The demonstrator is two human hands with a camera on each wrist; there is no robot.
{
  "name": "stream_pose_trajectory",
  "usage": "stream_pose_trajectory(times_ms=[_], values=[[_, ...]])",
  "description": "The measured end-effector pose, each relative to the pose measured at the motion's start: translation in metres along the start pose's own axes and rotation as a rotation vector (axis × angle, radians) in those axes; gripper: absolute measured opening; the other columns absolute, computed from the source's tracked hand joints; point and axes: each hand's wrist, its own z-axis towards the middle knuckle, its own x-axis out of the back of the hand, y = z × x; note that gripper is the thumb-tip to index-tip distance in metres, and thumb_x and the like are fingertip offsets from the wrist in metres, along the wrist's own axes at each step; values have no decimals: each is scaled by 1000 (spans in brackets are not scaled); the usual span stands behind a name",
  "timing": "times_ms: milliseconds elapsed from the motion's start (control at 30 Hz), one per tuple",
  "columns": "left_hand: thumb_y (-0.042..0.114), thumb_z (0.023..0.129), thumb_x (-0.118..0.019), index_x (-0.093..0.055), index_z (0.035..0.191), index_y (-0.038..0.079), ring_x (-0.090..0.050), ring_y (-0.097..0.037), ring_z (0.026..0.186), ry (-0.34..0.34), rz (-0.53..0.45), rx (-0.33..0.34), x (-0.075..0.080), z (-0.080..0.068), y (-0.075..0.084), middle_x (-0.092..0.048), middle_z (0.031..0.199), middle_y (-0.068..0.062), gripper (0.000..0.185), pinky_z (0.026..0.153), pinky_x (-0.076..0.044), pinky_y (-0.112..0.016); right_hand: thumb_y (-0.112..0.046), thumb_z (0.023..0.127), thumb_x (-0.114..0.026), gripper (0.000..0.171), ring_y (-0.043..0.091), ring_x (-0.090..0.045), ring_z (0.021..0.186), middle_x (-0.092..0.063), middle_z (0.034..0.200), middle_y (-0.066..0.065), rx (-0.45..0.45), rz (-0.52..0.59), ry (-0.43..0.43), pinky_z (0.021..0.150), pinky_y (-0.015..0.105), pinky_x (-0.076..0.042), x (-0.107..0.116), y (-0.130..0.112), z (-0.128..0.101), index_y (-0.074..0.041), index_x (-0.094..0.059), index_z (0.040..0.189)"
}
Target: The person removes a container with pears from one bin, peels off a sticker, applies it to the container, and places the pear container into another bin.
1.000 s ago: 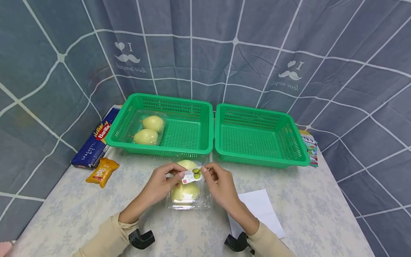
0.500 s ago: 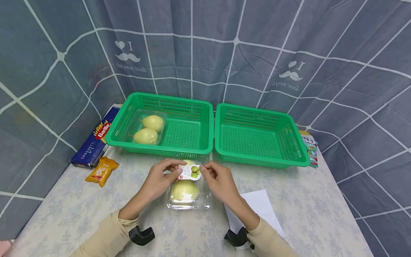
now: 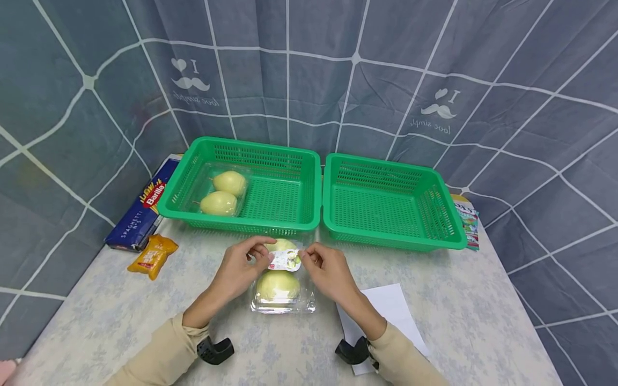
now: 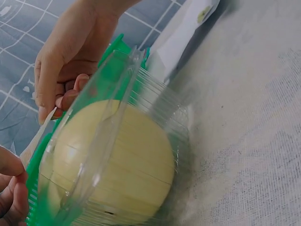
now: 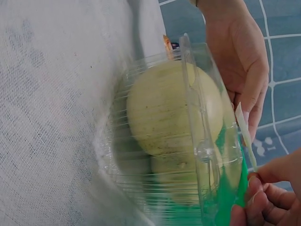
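Note:
A clear plastic clamshell box (image 3: 309, 306) holding pears (image 3: 278, 287) sits on the table in front of me. Above its lid a white sticker label (image 3: 278, 260) with a green fruit picture stretches between both hands. My left hand (image 3: 243, 268) pinches its left end, the index finger stretched out past it. At the other end, my right hand (image 3: 330, 271) pinches the label between thumb and finger. Seen edge-on in the right wrist view, the label (image 5: 245, 134) stands just off the box's lid. In the left wrist view, one pear (image 4: 117, 160) shows large through the plastic.
Behind stand two green baskets; the left basket (image 3: 275, 201) bears another clear box of pears (image 3: 219, 203), the right basket (image 3: 374, 206) is bare inside. A spaghetti box (image 3: 140, 214) and an orange snack packet (image 3: 153, 256) lie left. White paper (image 3: 391, 311) lies beneath the right forearm.
The label has moved slightly left and away from me and now lies more level across the box, catching glare. The left index finger has straightened and lifted. The box stays put.

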Motion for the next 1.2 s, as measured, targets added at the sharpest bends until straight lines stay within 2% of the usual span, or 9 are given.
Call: stream_pose_trajectory(times_ms=[333, 633, 867, 1200], values=[[0, 87, -71, -71, 116, 5, -57, -6, 72, -8, 49, -8, -2, 1, -3, -68, 80, -2, 30, 67, -46, -20, -15, 95, -66, 19, 3, -44, 53, -56, 60, -5, 10, -22, -24, 50, 17, -36, -5, 6, 1, -9, -70, 77], [1, 86, -71, -71, 118, 5, -56, -5, 71, -26, 66, 0, -3, 1, -3, -67, 80, -1, 32, 67, -46, -20, -15, 94, -65, 21, 2, -41, 52, -49, 57, -9, 61, -117, -8, 50, 17, -34, -5, 6, 1, -13, -67, 73], [0, 85, -72, -70, 118, 6, -58, -6, 71, -33, 74, -15, -1, 4, -1, -68, 79, -1, 33, 64, -44, -20, -16, 94, -65, 23, 4, -41, 53, -45, 58, -10, 46, -144, -25, 52, 18, -34, -1, 6, 3, -14, -64, 71], [5, 86, -72, -71, 118, 6, -55, -9, 70, -67, 110, 13, -3, 6, 0, -69, 77, 1, 33, 64, -43, -22, -16, 92, -65, 22, 3, -39, 50, -43, 54, -10, 51, -194, -29, 49, 18, -32, -2, 6, 4, -14, -65, 71]])
